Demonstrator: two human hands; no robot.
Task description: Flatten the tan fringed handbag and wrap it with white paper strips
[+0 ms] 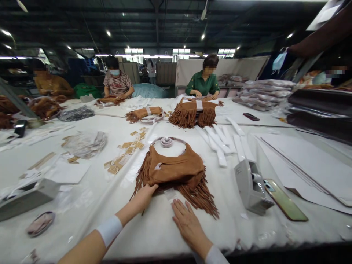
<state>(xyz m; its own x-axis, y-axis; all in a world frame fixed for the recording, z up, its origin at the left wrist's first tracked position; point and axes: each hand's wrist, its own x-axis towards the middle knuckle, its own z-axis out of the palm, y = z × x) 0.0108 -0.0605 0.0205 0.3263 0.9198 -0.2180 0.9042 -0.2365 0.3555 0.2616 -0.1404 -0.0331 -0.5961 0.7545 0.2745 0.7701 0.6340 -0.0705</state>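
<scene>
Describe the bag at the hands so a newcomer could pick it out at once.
On the white table, near side, middle, the left hand pinches the near edge of a brown fringed bag. A coiled roll sits inside its handle loop. Unlike the two brown bundles beyond it, it shows no white band across it.

Left hand (143,197) pinching, thumb uppermost; right hand (189,224) flat, palm down

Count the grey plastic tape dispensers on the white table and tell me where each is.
2. One grey plastic tape dispenser is just left of the green rectangular phone; the other dispenser is at the picture's left edge. Others could be hidden.
</scene>
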